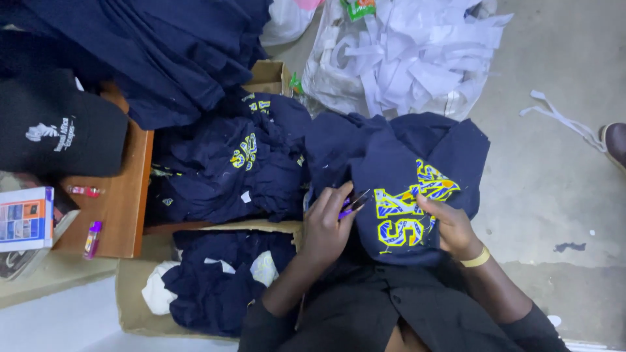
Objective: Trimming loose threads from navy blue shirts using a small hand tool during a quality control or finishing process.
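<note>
Spreading beneath navy garments (404,163), grey concrete floor (554,163).

I see the left hand (326,225) closed on small purple-handled snips (353,204), tips at the yellow and blue print of a navy sweatshirt (417,163) on the lap. The right hand (450,225) lies flat on the print and pins the fabric; a yellow band sits at its wrist. Left of it, a pile of navy garments (228,169) lies beside a wooden desk (124,208) that bears a lighter (92,238). A bag of white paper strips (411,52) lies on the floor above.
</note>
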